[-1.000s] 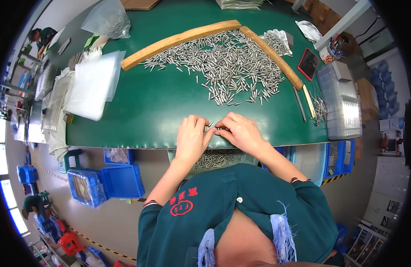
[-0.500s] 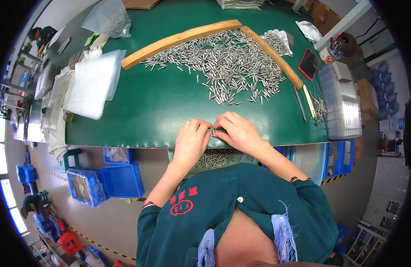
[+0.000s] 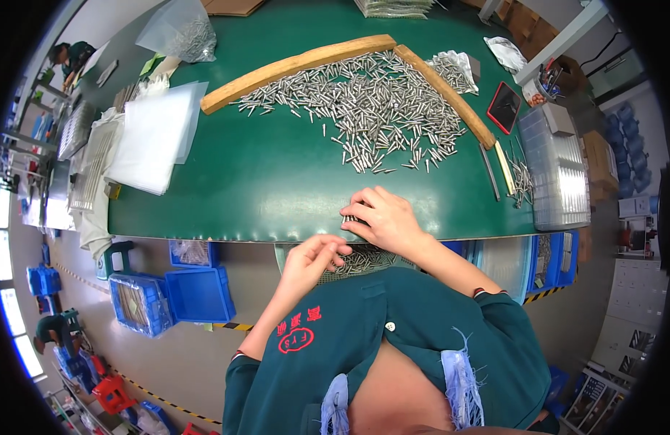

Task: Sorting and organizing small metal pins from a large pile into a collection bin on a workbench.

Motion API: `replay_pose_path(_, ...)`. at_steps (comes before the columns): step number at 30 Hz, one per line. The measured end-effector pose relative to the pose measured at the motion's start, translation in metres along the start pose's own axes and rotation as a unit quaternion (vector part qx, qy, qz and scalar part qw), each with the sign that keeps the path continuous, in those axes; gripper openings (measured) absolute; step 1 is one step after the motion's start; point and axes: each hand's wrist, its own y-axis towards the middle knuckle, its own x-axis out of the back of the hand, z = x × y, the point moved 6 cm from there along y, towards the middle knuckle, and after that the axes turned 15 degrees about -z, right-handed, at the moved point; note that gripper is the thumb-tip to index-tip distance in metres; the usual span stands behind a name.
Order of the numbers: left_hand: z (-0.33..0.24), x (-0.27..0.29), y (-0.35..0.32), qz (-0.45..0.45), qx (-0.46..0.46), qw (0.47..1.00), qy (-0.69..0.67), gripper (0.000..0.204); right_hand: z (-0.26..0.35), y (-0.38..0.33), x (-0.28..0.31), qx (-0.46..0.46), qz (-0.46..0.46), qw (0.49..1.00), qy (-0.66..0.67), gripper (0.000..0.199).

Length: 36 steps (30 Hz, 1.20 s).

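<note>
My right hand [image 3: 385, 220] rests on the near part of the green table, its fingers closed on a few small metal pins [image 3: 350, 218] that show at its fingertips. Lower and to the left, my left hand [image 3: 309, 262] is off the table's near edge, above a green basket [image 3: 283, 251] of similar pins. Its fingers are curled together; whatever they may hold is hidden. Farther back on the table [image 3: 240, 188] lies a broad pile of silvery pointed metal pins [image 3: 378, 109], hemmed in by two wooden bars [image 3: 291, 70] [image 3: 447, 98].
Clear plastic sheets [image 3: 150, 138] and a bag of pins [image 3: 186, 36] lie at the left. To the right are a red-edged phone [image 3: 504, 109], a metal strip [image 3: 490, 172], loose rods [image 3: 521, 181] and stacked plastic boxes [image 3: 559, 174]. Blue crates [image 3: 198, 293] stand below.
My left hand has left the right hand and come back toward me, from the tabletop to above the basket. The right hand stays on the table with the pins.
</note>
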Motion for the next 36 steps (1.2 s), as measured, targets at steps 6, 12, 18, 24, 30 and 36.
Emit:
replay_pose_path(6,0.034,-0.041,-0.003,0.143,0.333,0.866,-0.344,0.038,0.01,-0.021,0.009,-0.001,0.087,0.996,0.038,0.02)
replay_pose_path(12,0.042,-0.059,0.0,0.194,0.31,0.852,-0.375,0.028,0.016,-0.031,0.013,0.0,0.133,0.989,0.062,0.023)
replay_pose_path(18,0.025,-0.054,0.0,0.134,0.25,0.933,-0.223,0.032,0.012,-0.02,0.018,-0.079,0.187,0.965,0.164,0.025)
replay_pose_path(24,-0.046,-0.035,0.029,0.083,0.044,0.995,-0.045,0.029,-0.002,0.021,0.03,-0.161,0.048,0.941,0.294,0.026)
replay_pose_path(30,-0.074,-0.035,0.032,0.069,-0.026,0.997,-0.005,0.029,-0.003,0.032,0.039,-0.191,0.016,0.937,0.292,0.027)
replay_pose_path(36,-0.077,-0.035,0.033,0.066,-0.021,0.997,-0.029,0.029,0.002,0.037,0.048,-0.23,0.014,0.926,0.301,0.027)
